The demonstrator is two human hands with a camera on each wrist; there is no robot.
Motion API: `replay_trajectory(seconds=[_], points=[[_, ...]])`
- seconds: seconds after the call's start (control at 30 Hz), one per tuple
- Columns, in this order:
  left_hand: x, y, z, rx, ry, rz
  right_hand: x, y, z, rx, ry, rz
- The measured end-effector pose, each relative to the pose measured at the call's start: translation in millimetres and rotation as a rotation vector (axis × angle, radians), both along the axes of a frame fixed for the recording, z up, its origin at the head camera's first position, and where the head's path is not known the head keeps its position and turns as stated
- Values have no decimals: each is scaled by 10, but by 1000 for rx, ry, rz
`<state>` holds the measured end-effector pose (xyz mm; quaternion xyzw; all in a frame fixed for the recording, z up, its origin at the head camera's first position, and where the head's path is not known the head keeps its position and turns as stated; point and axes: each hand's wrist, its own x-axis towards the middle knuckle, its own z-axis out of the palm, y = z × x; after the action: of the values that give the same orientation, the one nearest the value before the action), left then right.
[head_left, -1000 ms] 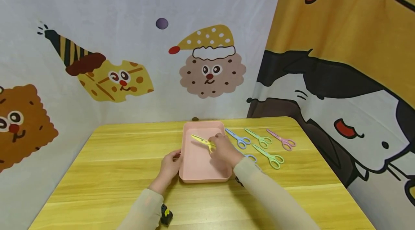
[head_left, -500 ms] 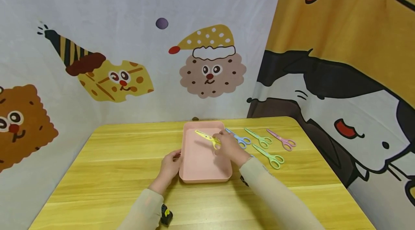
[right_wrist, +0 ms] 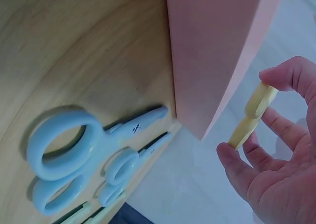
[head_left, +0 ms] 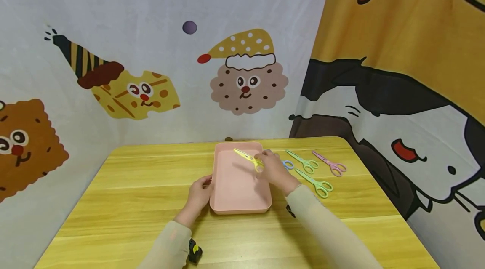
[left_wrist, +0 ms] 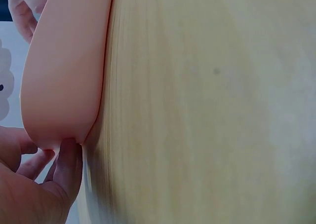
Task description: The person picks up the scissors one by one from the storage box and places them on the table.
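Over the upper right part of the pink tray (head_left: 239, 210), my right hand (head_left: 275, 171) pinches yellow scissors (head_left: 244, 155) by the handles, blades pointing up and left. In the right wrist view, thumb and fingertips press on the yellow handle loops (right_wrist: 260, 100) beyond the tray's wall. My left hand (head_left: 198, 196) is at the tray's left side. The left wrist view has its fingertips (left_wrist: 70, 157) touching the tray's outer wall (left_wrist: 69, 71), none reaching inside. Blue scissors (right_wrist: 69, 145) lie on the table beside the tray, mostly hidden behind my right hand in the head view.
To the tray's right lie two green pairs of scissors (head_left: 303, 161) and a pink pair (head_left: 323, 161). A second, blue pair (right_wrist: 121, 169) shows in the right wrist view. Printed curtains (head_left: 151, 50) hang behind the wooden table (head_left: 144, 176).
My right hand has drawn the yellow scissors right and slightly up across the tray, covering more of the blue scissors. My left hand and the tray stay in place.
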<state>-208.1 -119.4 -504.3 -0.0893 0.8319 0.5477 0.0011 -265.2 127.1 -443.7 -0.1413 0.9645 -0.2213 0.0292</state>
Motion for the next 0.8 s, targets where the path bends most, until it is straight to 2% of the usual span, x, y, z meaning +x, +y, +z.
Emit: replay_trajectory(seconds=[0.23,0.47,0.8], points=[[-3,-2,-15,-3,-1,3,13,162,24,2,24,-8],[-7,-9,-26,-7,25,3,4,368,17,-23,9,-55],[-4,-5,-37,6,27,8,22,680,13,-28,-4,-121]])
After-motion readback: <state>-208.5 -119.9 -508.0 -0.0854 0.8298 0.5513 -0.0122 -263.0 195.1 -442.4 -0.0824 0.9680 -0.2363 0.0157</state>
